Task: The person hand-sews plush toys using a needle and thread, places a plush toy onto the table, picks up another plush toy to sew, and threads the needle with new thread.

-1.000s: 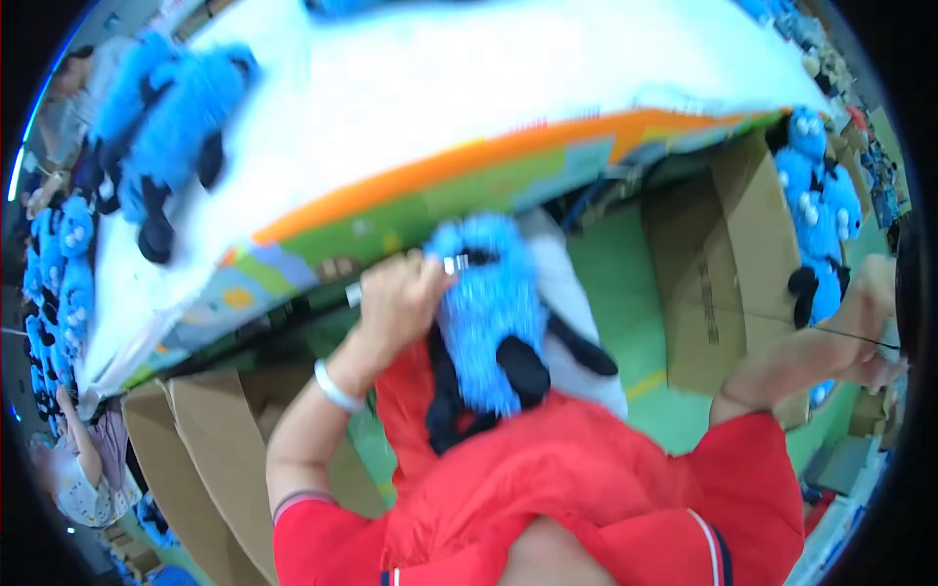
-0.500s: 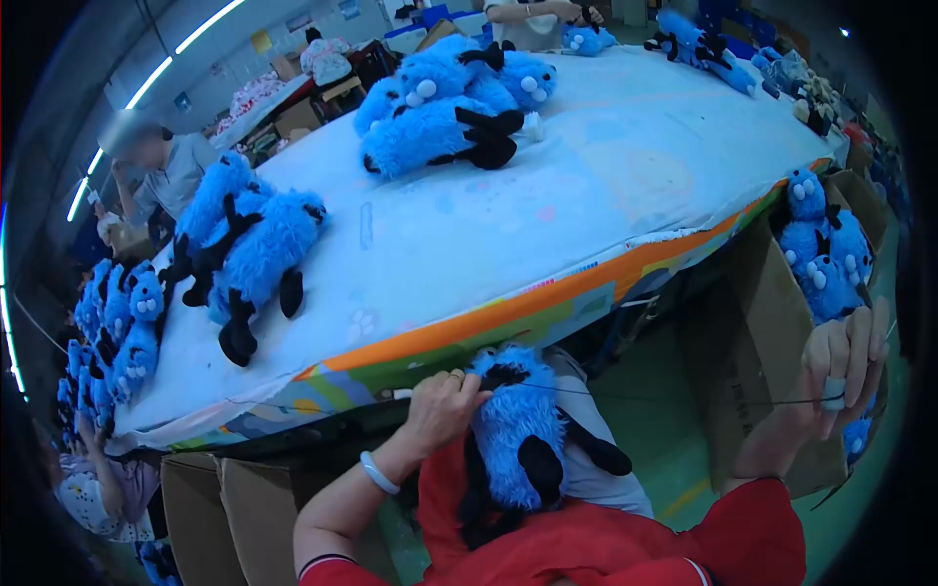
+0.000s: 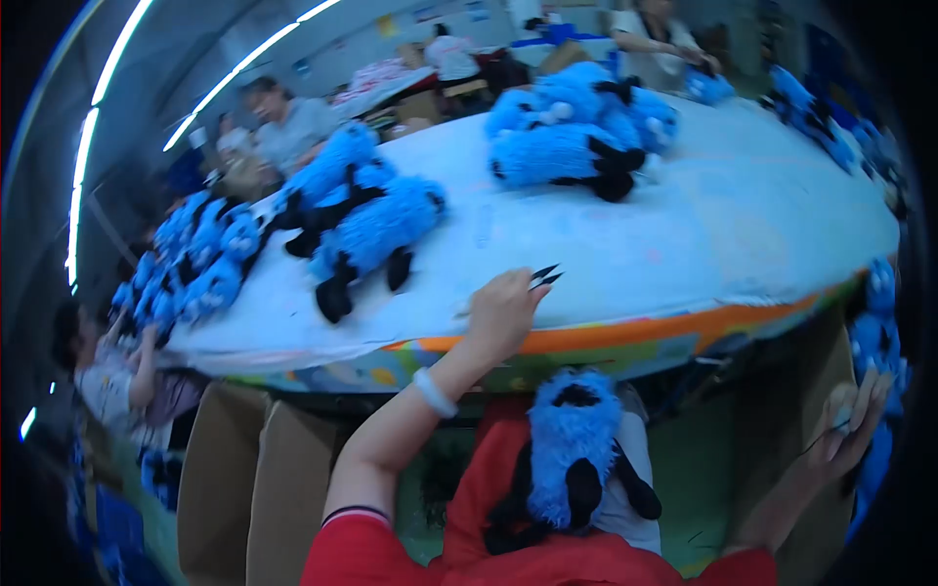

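Note:
Over the table edge, my left hand (image 3: 503,311) is closed around small thread snips (image 3: 547,277), whose dark pointed blades stick out past the fingers, slightly apart. My right hand (image 3: 842,430) is out at the far right, blurred, with a short piece of dark thread (image 3: 814,445) by its fingers and a pale band on one finger. A blue furry plush toy (image 3: 572,444) with black limbs and a black patch rests on my lap, touched by neither hand.
Blue plush toys lie on the white-covered table (image 3: 547,244) in piles: a middle pile (image 3: 547,156), a left pile (image 3: 376,230) and more at far left. Cardboard boxes (image 3: 293,498) stand below left and at right (image 3: 811,391), with toys beside the right one. Several people sit around the table.
My left hand has left the toy and risen to the table edge, now with snips showing. The long thread stretched from toy to right hand is no longer seen. The view has shifted left.

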`<state>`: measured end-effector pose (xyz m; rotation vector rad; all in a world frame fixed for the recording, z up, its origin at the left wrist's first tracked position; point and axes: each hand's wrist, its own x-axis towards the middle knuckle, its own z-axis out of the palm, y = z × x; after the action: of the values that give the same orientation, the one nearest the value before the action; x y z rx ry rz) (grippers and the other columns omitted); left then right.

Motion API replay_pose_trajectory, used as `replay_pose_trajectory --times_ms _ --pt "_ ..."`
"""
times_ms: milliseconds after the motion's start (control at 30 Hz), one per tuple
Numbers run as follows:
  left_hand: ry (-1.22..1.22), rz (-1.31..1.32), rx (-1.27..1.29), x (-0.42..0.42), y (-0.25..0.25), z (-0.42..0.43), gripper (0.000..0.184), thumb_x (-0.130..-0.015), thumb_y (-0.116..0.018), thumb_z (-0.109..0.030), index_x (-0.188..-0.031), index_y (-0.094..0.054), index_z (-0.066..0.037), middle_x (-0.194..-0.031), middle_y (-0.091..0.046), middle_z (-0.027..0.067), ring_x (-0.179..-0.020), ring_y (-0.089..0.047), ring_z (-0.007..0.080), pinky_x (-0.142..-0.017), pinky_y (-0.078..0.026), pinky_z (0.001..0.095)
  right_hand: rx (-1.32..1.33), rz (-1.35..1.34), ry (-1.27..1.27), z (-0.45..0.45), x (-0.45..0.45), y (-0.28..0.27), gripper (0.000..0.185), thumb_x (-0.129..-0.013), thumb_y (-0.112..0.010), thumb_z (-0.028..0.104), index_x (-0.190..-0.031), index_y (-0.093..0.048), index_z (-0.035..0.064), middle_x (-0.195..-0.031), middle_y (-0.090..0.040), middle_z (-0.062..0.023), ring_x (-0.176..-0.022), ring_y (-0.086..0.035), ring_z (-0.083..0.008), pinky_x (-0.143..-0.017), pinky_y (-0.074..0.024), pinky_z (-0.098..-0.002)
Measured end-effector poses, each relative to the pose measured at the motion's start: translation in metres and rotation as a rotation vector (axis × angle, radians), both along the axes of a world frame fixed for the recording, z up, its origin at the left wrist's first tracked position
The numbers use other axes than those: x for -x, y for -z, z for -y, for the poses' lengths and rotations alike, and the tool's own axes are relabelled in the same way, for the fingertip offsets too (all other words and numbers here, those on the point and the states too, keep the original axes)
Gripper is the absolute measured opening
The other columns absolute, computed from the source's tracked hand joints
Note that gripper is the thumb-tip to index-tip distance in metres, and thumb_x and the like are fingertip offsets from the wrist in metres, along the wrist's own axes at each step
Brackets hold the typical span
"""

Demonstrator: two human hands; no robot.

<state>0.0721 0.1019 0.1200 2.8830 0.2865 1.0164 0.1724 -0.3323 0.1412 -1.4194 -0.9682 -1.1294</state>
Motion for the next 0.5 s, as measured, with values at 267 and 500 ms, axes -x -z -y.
replay_pose_trajectory --times_ms 267,500 --pt "0.038 0.032 -0.034 0.064 0.038 0.062 0.048 -0.081 -0.061 -0.021 -0.121 -0.049 0.002 -0.096 -0.053 0.0188 -0.075 -0.049 0.0298 -0.067 -0.042 0.0381 -0.213 -0.452 -0.494 -0.040 -0.027 0.069 0.015 -0.097 -0.044 0.013 -0.108 -0.049 0.0038 -0.092 -0.055 -0.0085 -0.079 -0.053 -0.0138 -0.070 -0.0426 -0.0235" --pt "-0.081 -0.517 0.848 0.146 0.108 0.155 0.085 -0.085 -0.061 -0.037 -0.143 -0.014 0.003 -0.117 -0.050 0.0288 -0.098 -0.054 0.0438 -0.082 -0.047 0.0429 -0.388 -0.993 -0.528 -0.108 -0.071 0.054 0.009 -0.095 -0.049 0.013 -0.086 -0.049 0.0117 -0.066 -0.045 0.0039 -0.048 -0.034 -0.0019 -0.040 -0.0279 -0.0166"
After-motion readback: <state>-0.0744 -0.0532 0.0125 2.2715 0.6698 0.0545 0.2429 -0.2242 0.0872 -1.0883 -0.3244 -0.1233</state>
